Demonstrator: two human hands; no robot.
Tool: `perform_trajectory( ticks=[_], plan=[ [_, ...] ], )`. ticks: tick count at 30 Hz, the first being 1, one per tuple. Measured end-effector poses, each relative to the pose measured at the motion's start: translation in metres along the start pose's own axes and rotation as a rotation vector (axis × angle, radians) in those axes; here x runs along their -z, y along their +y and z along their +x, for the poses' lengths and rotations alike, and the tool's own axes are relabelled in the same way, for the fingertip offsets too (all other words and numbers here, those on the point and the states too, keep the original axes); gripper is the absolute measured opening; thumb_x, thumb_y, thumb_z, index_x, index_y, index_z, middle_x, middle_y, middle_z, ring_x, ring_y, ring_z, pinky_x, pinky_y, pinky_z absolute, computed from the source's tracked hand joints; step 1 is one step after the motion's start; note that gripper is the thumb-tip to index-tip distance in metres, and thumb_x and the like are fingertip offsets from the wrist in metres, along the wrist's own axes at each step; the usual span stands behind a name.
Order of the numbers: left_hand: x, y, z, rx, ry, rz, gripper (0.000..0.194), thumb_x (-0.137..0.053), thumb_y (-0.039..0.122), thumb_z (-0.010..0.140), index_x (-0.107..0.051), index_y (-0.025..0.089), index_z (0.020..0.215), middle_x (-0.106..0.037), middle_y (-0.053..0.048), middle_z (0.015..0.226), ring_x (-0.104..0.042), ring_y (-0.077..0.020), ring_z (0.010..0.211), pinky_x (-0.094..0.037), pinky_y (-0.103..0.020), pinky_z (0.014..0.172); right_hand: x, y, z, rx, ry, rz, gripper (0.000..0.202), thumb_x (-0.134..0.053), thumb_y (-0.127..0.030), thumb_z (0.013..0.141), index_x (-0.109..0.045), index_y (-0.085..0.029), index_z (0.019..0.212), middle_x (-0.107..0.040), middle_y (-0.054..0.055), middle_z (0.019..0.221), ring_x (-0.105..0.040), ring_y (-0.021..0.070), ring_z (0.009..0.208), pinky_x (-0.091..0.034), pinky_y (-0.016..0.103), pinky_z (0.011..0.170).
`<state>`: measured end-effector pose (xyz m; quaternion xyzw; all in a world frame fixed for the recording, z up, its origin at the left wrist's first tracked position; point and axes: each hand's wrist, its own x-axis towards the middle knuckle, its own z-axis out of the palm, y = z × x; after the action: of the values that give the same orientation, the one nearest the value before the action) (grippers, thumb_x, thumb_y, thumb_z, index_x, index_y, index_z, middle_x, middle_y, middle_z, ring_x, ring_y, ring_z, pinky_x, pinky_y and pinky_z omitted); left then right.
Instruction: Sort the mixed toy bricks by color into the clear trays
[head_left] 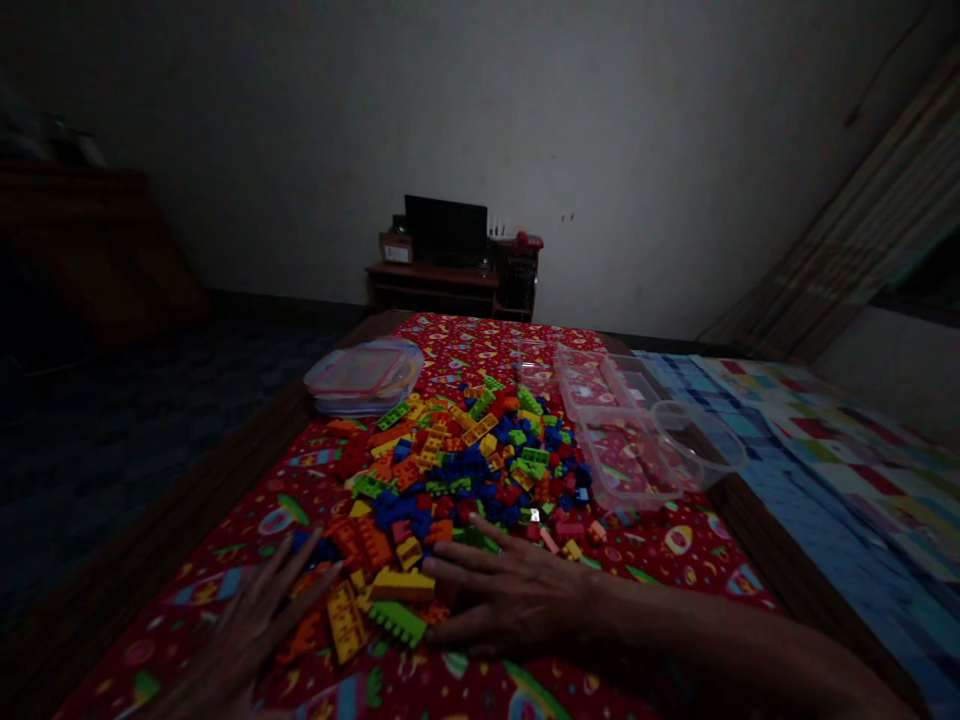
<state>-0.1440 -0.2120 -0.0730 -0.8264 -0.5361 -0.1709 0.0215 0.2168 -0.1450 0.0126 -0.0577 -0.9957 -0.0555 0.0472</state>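
A wide heap of toy building bricks (463,462) in blue, green, yellow, orange and red lies on a red patterned cloth (675,575). At the heap's near left edge, my left hand (251,620) has its fingers spread beside blue and orange bricks. My right hand (517,585) reaches in from the right, fingers stretched out over the near bricks. Close to its fingertips are a long yellow brick (403,586) and a green brick (398,622). Between the hands stands another yellow brick (346,622). Neither hand is seen gripping anything.
Stacked plastic lids (364,372) sit left of the heap. Several clear plastic containers (630,455) stand to its right, one round. Beyond the table's right edge is a bed (817,450). A desk with a monitor (446,231) stands against the far wall.
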Motion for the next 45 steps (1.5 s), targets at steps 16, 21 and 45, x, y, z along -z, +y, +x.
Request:
perform_trajectory(
  ticks=[16,21,45],
  plan=[
    [-0.006,0.03,0.153,0.016,0.215,-0.225,0.06,-0.047,0.053,0.087,-0.041,0.028,0.141,-0.026,-0.009,0.156,-0.024,-0.0342,0.142,-0.025,-0.056,0.112,0.005,0.055,-0.023,-0.762,0.393,0.168,0.05,-0.045,-0.036,0.095,-0.041,-0.021,0.142,-0.027,0.017,0.153,-0.026,0.0265,0.142,-0.035,0.049,0.109],
    [0.002,-0.004,0.134,0.151,0.297,-0.217,0.053,-0.028,0.049,0.094,-0.039,0.028,0.141,-0.03,-0.007,0.155,-0.026,-0.0312,0.141,-0.022,-0.056,0.114,-0.025,0.001,-0.067,-0.733,0.34,-0.029,0.068,-0.058,-0.035,0.087,-0.029,-0.028,0.148,-0.004,0.014,0.159,-0.01,0.0339,0.145,-0.033,0.057,0.108],
    [-0.005,0.09,0.227,0.11,0.304,-0.464,0.055,-0.036,0.053,0.089,-0.059,0.018,0.124,-0.055,-0.011,0.136,-0.04,-0.0284,0.133,-0.027,-0.05,0.114,-0.024,0.052,-0.023,-0.882,0.497,-0.042,0.042,-0.05,-0.029,0.091,-0.049,-0.017,0.131,-0.039,0.022,0.143,-0.04,0.032,0.132,-0.044,0.051,0.1]
  ],
)
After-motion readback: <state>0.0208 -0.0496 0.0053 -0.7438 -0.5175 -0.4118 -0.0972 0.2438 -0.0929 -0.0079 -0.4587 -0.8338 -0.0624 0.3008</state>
